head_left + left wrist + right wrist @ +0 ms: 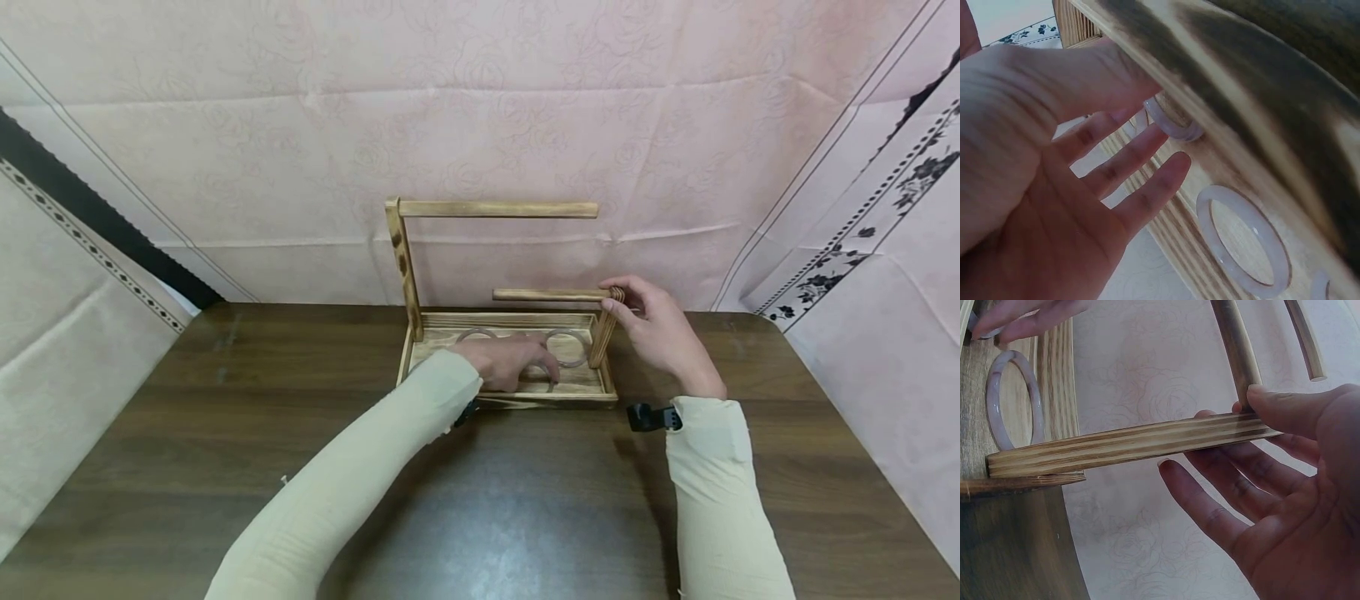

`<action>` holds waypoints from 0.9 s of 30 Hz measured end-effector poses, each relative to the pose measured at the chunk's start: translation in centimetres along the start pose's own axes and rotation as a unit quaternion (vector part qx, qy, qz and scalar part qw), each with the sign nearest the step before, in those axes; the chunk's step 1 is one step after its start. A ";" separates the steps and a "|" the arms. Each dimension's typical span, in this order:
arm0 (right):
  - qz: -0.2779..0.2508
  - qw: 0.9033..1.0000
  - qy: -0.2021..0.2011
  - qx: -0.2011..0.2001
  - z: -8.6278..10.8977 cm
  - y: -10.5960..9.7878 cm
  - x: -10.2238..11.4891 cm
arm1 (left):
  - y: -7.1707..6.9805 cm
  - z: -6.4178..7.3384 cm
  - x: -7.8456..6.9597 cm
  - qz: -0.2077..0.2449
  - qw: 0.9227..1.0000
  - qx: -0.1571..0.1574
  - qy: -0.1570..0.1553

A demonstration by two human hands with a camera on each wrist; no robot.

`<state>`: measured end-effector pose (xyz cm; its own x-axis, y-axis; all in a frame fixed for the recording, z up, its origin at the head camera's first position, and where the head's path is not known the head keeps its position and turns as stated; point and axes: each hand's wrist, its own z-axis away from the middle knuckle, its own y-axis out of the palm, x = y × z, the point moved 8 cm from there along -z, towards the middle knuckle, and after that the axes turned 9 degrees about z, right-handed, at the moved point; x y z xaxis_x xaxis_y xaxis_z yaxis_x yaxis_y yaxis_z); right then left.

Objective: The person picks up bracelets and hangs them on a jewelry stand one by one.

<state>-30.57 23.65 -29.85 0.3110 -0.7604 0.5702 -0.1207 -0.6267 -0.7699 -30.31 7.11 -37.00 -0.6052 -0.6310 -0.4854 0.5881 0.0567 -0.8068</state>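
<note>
A wooden tray (540,398) with low walls holds several pale, glossy bangles. My left hand (513,362) reaches down into it, thumb and fingertips at a bangle (1175,125) near the front wall, which partly hides them. Another bangle (1244,240) lies flat beside that hand, and one more bangle (1013,400) lies near the right post. At the tray's right end, my right hand (660,329) grips the top of the short wooden post (1129,447), thumb against the round crossbar (551,294) where the two meet.
A taller wooden post (405,267) rises from the tray's left end and carries a long crossbar (498,209) above the shorter one. The tray stands at the back of a dark wooden table (480,517), before a pink patterned cloth (480,125).
</note>
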 end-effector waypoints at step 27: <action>0.003 1.000 0.006 0.014 0.0 -0.1 0.0 | -0.1 -0.2 0.0 0.004 1.000 -0.010 -0.001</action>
<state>-30.60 23.70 -29.76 0.2990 -0.7663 0.5687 -0.0957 -0.6171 -0.7811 -30.50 7.26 -36.94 -0.5987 -0.6324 -0.4916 0.5824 0.0777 -0.8092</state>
